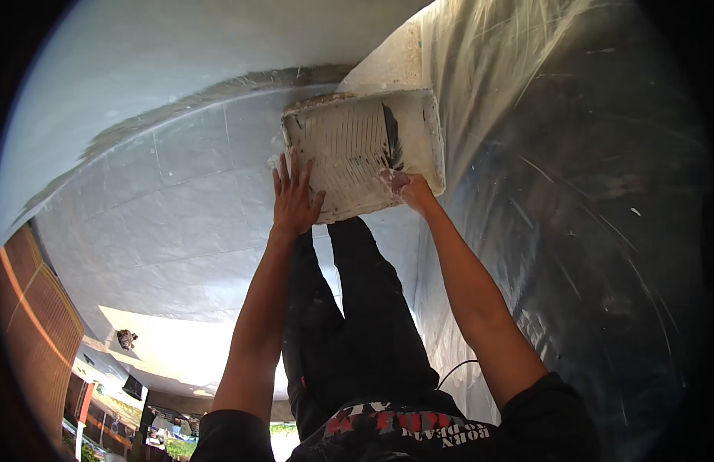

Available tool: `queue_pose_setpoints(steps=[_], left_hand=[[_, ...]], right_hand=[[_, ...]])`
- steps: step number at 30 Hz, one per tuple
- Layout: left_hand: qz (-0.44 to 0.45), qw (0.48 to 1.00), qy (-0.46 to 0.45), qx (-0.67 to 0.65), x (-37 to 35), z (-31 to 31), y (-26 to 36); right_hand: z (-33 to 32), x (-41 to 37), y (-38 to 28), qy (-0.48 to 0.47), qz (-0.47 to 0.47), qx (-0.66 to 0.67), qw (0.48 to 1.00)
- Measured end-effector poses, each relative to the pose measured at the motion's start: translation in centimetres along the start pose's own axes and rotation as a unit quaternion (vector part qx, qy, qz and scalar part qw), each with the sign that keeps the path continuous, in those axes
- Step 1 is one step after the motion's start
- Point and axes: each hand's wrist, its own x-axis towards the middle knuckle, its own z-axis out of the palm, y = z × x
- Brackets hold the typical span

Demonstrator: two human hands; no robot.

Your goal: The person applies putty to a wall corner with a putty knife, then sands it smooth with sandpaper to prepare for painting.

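Note:
A paint tray [341, 138], crusted with whitish paint and with a ribbed slope, lies on the floor by my feet. My left hand [294, 196] rests on the tray's near left rim with its fingers spread. Inside the tray, at the lower end of the ribs, my right hand [409, 189] is closed. Something pale and wet shows at its fingertips, but I cannot make out its kind. A dark bare streak [391, 131] runs through the paint just beyond this hand.
Clear plastic sheeting [511, 192] hangs along the right, close to the tray. Grey tiled floor [187, 200] stretches to the left, with a pale wall [187, 54] beyond. A small dark object [127, 339] lies on the sunlit floor, near a brown slatted panel [37, 300].

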Motion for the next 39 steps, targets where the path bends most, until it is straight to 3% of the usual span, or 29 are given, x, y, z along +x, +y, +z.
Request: queue_pose_setpoints(steps=[1, 2, 4, 8, 10, 16, 20, 26, 27, 32, 34, 35, 37, 38, 39], left_hand=[[0.009, 1.000, 0.022, 0.011, 0.0, -1.8, 0.5], [-0.012, 1.000, 0.020, -0.005, -0.2, -3.8, 1.0], [-0.015, 0.999, 0.043, -0.003, -0.4, -8.4, 2.0], [0.018, 0.992, 0.128, -0.014, 0.1, -15.9, 4.7], [0.048, 0.982, 0.180, -0.017, 0.3, -18.6, 5.6], [0.182, 0.939, 0.292, 0.018, 3.1, -30.0, 10.1], [0.253, 0.887, 0.384, 0.041, 5.3, -39.9, 12.5], [0.337, 0.800, 0.491, 0.075, 6.4, -52.4, 14.2], [0.346, 0.789, 0.500, 0.090, 6.8, -54.2, 14.1], [0.348, 0.747, 0.549, 0.140, 8.6, -61.0, 14.0], [0.352, 0.733, 0.565, 0.141, 9.5, -62.9, 13.9], [0.356, 0.721, 0.575, 0.153, 10.0, -63.7, 13.9], [0.362, 0.706, 0.586, 0.164, 10.7, -64.7, 13.9], [0.346, 0.710, 0.589, 0.169, 11.1, -64.9, 14.0], [0.329, 0.714, 0.593, 0.174, 11.4, -65.0, 14.0]], right_hand=[[-1.0, 0.0, -0.3, -0.056, 0.033, 0.141, 0.988], [-2.4, -0.9, -2.3, -0.048, 0.007, 0.149, 0.988], [-4.6, -3.7, -6.4, -0.055, 0.050, 0.415, 0.907], [-7.7, -6.8, -13.7, -0.080, -0.043, 0.455, 0.886], [-9.7, -9.9, -18.0, -0.085, -0.052, 0.519, 0.849], [-14.3, -16.6, -30.0, -0.095, -0.240, 0.561, 0.787], [-17.3, -18.2, -37.3, -0.038, -0.340, 0.532, 0.775], [-20.1, -27.8, -49.4, 0.040, -0.533, 0.440, 0.722], [-20.4, -29.1, -51.1, 0.079, -0.536, 0.408, 0.734], [-22.4, -34.2, -58.6, 0.167, -0.593, 0.363, 0.699], [-24.2, -33.8, -61.3, 0.154, -0.672, 0.375, 0.620], [-24.8, -35.1, -62.8, 0.158, -0.675, 0.371, 0.618], [-25.2, -38.6, -65.3, 0.402, -0.718, 0.070, 0.564], [-25.4, -39.1, -66.3, 0.405, -0.718, 0.069, 0.562], [-25.7, -39.5, -67.2, 0.503, -0.704, -0.028, 0.500]])
